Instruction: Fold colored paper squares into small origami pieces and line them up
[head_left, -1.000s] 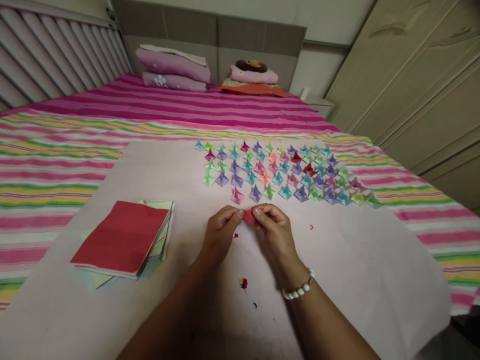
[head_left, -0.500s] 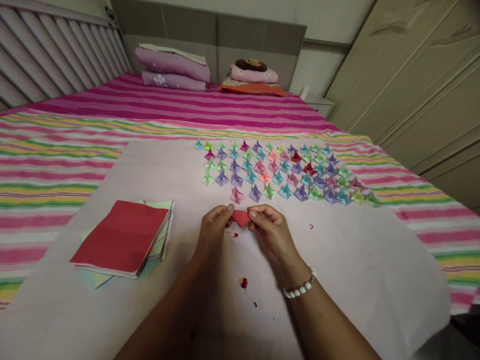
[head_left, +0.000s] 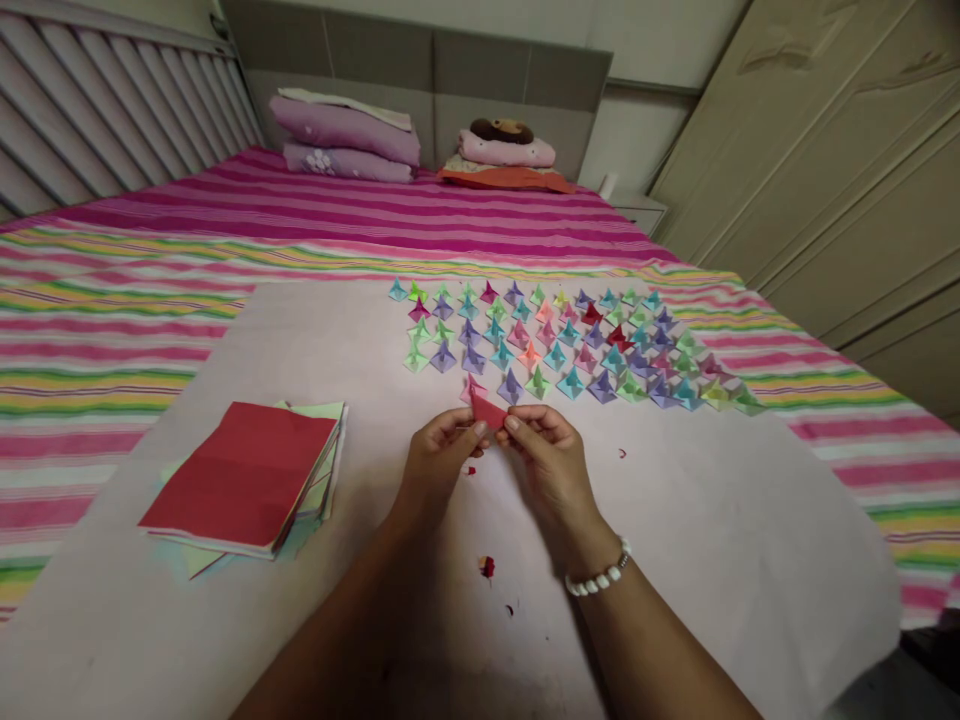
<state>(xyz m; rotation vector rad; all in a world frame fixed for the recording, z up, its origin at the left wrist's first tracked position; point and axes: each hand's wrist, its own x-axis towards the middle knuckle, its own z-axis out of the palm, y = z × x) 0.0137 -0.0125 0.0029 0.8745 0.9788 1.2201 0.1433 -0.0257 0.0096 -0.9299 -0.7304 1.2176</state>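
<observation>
Between my two hands is a small folded piece of red paper [head_left: 489, 408], its pointed end standing up to the left. My left hand [head_left: 444, 455] pinches its lower left edge with thumb and fingers. On the other side, my right hand [head_left: 551, 455] grips the right corner; a white beaded bracelet [head_left: 598, 582] circles that wrist. Just behind the paper, and partly covered by it, sits a pink folded paper boat [head_left: 470, 386]. Rows of small folded paper boats [head_left: 571, 381] in many colours stretch beyond my hands.
A stack of square paper sheets with a red one on top [head_left: 244, 475] lies at the left on the white board [head_left: 360, 640]. Small red marks [head_left: 487, 567] dot the board near my forearms. Striped bedding [head_left: 112, 390] surrounds it, with folded quilts [head_left: 349, 140] at the far end.
The red paper has been turned, from a wide shape pointing down to one with a point up at the left. My left hand has shifted slightly right, closer to my right hand.
</observation>
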